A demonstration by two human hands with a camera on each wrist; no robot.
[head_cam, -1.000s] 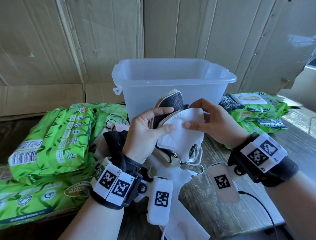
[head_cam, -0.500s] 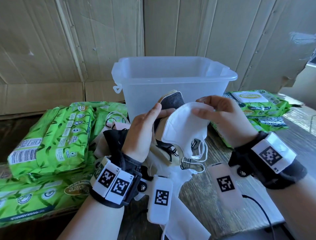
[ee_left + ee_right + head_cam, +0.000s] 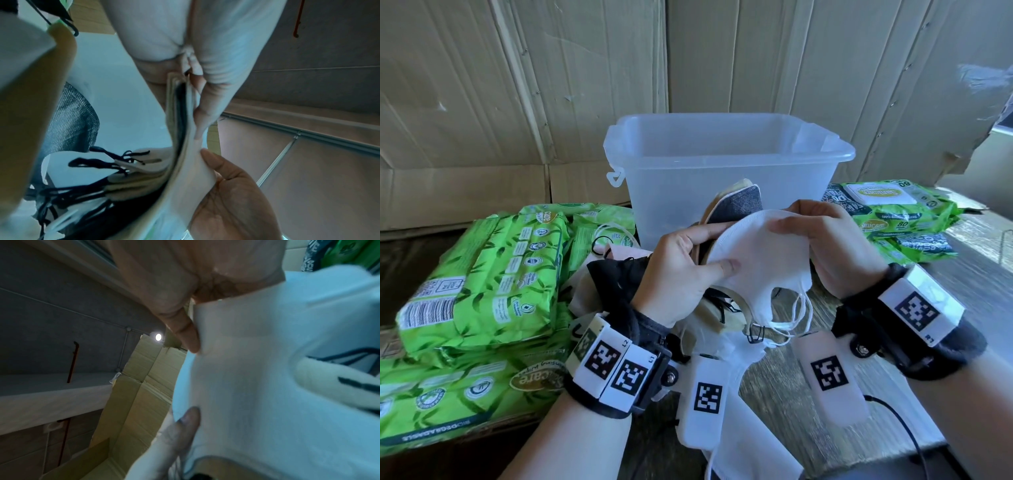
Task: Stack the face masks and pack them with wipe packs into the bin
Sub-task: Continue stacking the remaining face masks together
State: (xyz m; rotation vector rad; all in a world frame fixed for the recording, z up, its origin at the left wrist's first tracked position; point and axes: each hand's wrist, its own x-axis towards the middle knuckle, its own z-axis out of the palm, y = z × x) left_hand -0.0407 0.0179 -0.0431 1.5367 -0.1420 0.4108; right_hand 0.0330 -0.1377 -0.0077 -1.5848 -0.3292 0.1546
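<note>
Left hand [image 3: 681,270] fingers clamp the mask stack [image 3: 180,123]; right hand [image 3: 835,246] fingers pinch the white mask [image 3: 760,253]. Only the left wrist view shows the stack's layered edges.

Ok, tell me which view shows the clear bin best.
The head view: the clear bin stands whole behind both hands, rim and side handle visible. The left wrist view catches only a pale surface that may be its wall; the right wrist view shows none of it.

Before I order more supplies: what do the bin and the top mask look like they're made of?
The bin looks like frosted, see-through plastic; its far wall shows through it. The white mask looks like soft matte fabric, probably nonwoven: it bends and creases between the left hand and the right hand.
</note>
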